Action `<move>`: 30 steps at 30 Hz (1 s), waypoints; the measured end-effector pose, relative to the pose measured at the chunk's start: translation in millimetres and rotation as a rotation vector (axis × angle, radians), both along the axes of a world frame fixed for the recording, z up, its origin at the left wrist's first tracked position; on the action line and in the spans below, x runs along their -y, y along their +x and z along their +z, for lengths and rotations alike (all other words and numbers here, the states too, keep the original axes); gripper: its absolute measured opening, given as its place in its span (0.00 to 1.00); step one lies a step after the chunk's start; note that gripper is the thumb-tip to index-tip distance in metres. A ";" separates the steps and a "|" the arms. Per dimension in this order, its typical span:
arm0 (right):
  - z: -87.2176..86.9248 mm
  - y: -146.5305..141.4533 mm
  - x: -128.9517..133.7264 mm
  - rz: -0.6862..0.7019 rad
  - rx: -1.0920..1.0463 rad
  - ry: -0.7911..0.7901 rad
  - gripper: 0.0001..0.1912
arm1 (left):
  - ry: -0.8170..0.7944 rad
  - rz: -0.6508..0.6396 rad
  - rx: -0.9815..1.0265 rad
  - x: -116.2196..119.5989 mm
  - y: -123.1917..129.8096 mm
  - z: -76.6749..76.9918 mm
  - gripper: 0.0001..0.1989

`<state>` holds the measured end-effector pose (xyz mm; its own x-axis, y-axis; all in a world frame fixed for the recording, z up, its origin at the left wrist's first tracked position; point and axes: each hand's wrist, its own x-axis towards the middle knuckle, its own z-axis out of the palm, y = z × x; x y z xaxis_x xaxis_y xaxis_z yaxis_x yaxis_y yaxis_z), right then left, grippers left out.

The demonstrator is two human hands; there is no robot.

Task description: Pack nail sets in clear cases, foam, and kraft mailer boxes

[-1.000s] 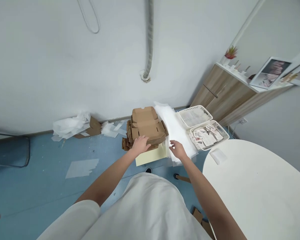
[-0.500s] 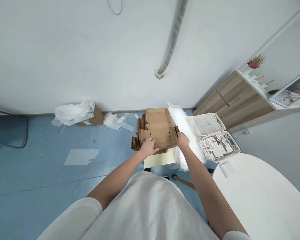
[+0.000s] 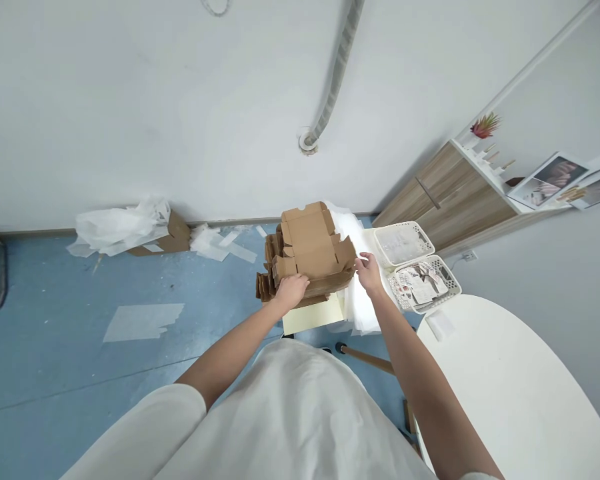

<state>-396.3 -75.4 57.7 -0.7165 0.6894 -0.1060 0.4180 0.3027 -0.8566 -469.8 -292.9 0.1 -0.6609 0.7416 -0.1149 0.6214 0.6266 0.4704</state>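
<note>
A brown cardboard box blank (image 3: pixel 307 243) lies opened out on a stack of folded cardboard (image 3: pixel 273 267), its near and right flaps bent up. My left hand (image 3: pixel 293 290) is closed on the near left edge of the blank. At the right corner, my right hand (image 3: pixel 369 272) has its fingers apart, close beside the flap, with nothing visible in them. Under the stack shows a pale yellow sheet (image 3: pixel 314 315), and white wrapping sheets (image 3: pixel 355 233) lie just to the right.
Two white baskets (image 3: pixel 405 243) stand right of the sheets, near a round white table (image 3: pixel 510 373) and a wooden cabinet (image 3: pixel 445 190). White wrapping (image 3: pixel 120 227) and a carton (image 3: pixel 173 237) lie by the wall at left.
The blank has turned and its near edge and right flap have lifted. My right hand has come off its right edge. The view has shifted slightly right.
</note>
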 end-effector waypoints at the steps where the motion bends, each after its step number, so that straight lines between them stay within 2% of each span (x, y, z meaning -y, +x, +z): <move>1: 0.2 5.8 4.6 -0.040 -0.030 0.081 0.21 | -0.011 0.017 -0.027 -0.2 0.3 -0.3 0.16; 3: -0.9 18.9 16.7 -0.091 -0.062 0.266 0.21 | -0.032 0.048 -0.075 -0.8 1.2 -0.2 0.16; 4: -2.1 25.3 23.6 -0.071 -0.056 0.336 0.19 | -0.037 0.054 -0.089 -1.0 1.6 0.3 0.16; 9: -16.5 43.5 51.9 0.456 0.252 0.527 0.16 | -0.001 0.048 -0.086 0.2 2.4 4.9 0.16; 11: -24.3 43.3 56.9 0.547 0.390 0.599 0.18 | 0.031 0.065 -0.067 1.4 3.1 7.2 0.16; 14: -33.6 40.7 57.7 0.564 0.507 0.583 0.21 | 0.124 0.091 -0.045 3.1 6.1 12.1 0.15; 17: -34.9 40.2 51.7 0.578 0.496 0.451 0.26 | 0.252 0.112 -0.066 2.8 11.3 19.3 0.16; 19: -29.0 41.1 44.7 0.555 0.422 0.303 0.30 | 0.319 0.124 -0.080 1.0 15.7 24.1 0.16; 21: -16.8 42.7 36.3 0.457 0.262 0.149 0.35 | 0.364 0.106 -0.091 -2.0 20.9 27.4 0.15; 25: 22.0 51.0 20.5 0.239 -0.136 -0.021 0.41 | 0.398 -0.012 -0.098 -10.4 35.5 29.2 0.15; 27: 41.4 58.5 14.4 0.149 -0.152 -0.037 0.44 | 0.384 -0.094 -0.077 -16.2 45.1 29.8 0.16; 30: 60.4 73.6 6.0 0.040 -0.018 0.091 0.42 | 0.345 -0.239 -0.040 -28.5 61.7 32.6 0.16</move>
<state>-322.7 -81.4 118.1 -0.7449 0.6665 -0.0311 0.3891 0.3960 -0.8317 -408.1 -264.4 32.7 -0.4645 0.8652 0.1890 0.7521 0.2728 0.5999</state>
